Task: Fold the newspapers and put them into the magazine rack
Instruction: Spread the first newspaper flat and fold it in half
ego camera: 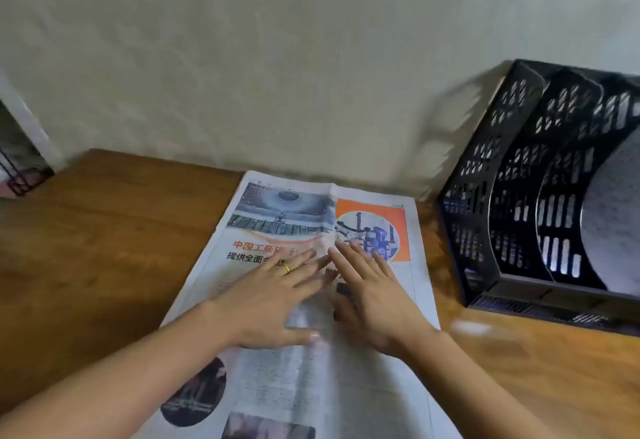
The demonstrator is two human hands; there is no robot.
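Newspaper [311, 352] lay flat on the bench [97, 238], far edge near the wall. Left hand [273, 296] and right hand [374, 296] both pressed it with fingers straight, holding nothing. Risk: the sheet could slide or crease crooked if one palm lifted first. Rack [519, 196] stood just right of the paper; open bench lay to the left.

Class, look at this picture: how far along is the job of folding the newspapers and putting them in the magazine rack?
Done: a grey sheet, perhaps an earlier paper, shows in the black magazine rack on the right. In hand: the newspaper lies flat on the wooden table, with the left hand and right hand pressing open-fingered along its centre crease. Left: finishing this fold and slotting it into the rack.
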